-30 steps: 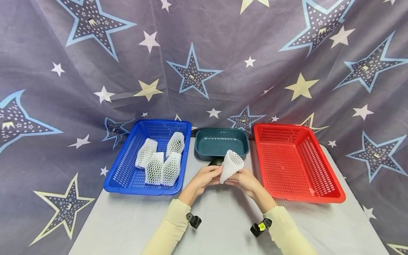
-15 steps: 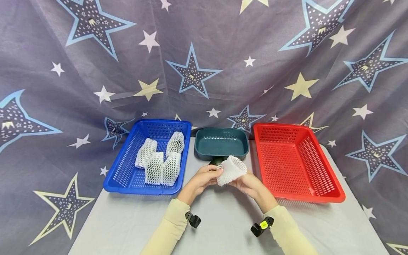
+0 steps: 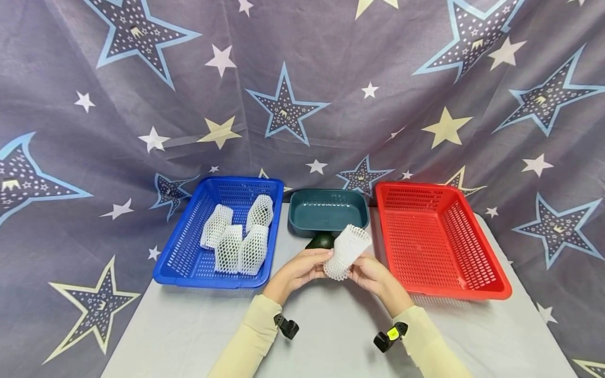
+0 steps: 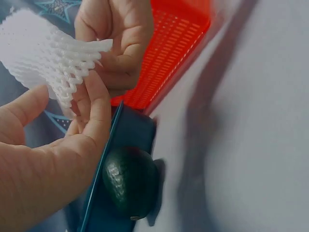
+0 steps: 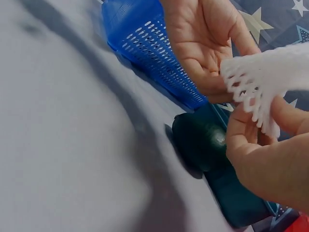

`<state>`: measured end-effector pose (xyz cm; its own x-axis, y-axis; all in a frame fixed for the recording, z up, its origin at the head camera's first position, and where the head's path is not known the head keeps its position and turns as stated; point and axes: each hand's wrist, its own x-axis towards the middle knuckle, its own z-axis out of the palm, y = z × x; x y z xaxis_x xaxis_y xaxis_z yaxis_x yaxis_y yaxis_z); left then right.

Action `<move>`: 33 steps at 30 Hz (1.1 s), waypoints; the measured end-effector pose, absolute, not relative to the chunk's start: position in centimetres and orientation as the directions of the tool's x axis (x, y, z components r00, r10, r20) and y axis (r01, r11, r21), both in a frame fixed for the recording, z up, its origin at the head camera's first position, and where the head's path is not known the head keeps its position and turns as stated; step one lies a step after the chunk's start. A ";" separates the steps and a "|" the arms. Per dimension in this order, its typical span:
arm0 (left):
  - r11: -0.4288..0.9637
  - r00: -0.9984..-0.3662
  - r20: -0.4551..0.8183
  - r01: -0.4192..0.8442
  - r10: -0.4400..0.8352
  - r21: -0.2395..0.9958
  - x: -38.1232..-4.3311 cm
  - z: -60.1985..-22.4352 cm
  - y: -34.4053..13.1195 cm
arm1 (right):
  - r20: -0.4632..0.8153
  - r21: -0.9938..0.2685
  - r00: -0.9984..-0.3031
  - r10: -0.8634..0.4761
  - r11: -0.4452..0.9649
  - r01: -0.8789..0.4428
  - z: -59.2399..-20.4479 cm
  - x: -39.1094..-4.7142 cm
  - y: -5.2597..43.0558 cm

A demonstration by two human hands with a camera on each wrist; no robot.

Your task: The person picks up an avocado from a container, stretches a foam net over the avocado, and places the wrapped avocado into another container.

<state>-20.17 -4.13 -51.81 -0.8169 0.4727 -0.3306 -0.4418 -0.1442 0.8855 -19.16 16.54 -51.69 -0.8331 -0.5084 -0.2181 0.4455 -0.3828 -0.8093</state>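
A white foam net sleeve [image 3: 348, 251] is held between both hands, tilted, with its upper end leaning right. My left hand [image 3: 302, 268] pinches the lower, lattice-edged end from the left. From the other side, my right hand [image 3: 371, 273] grips the same end between thumb and fingers. Both wrist views show the fingers at the spread edge of the netting [image 4: 72, 67]. Below and beyond the hands, a dark green avocado [image 5: 200, 140] lies on the table, close in front of the dark green dish [image 3: 298, 226]; the left hand partly covers it in the head view.
At the left stands a blue basket [image 3: 177, 273] with several net-wrapped green fruits [image 3: 252, 249]. A red basket [image 3: 416, 252] with a bare floor stands at the right. A star-patterned curtain [image 3: 331, 131] hangs behind the white-covered table [image 3: 326, 336].
The foam net has turned in the hands, and its lower end has spread wider. Both hands have shifted slightly, so more of the avocado shows. The baskets and dish have stayed in place.
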 end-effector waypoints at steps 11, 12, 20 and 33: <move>-0.066 -0.921 -0.308 -0.332 0.240 0.941 -20.5 -51.9 -3.6 | -0.281 -0.840 -0.859 -0.427 -0.324 0.436 -52.5 -19.5 16.5; -0.054 -0.933 -0.298 -0.314 0.201 0.948 -20.6 -51.8 -3.5 | -0.292 -0.857 -0.874 -0.388 -0.299 0.419 -52.5 -19.7 16.3; 0.069 -0.977 -0.211 -0.213 -0.030 0.975 -22.0 -51.7 -2.7 | -0.299 -0.954 -0.954 0.019 -0.039 0.298 -53.1 -21.9 13.9; 0.322 -0.965 -0.026 -0.112 -0.261 0.940 -23.3 -52.7 -1.5 | -0.256 -0.962 -0.940 0.224 0.039 0.271 -54.8 -23.8 12.0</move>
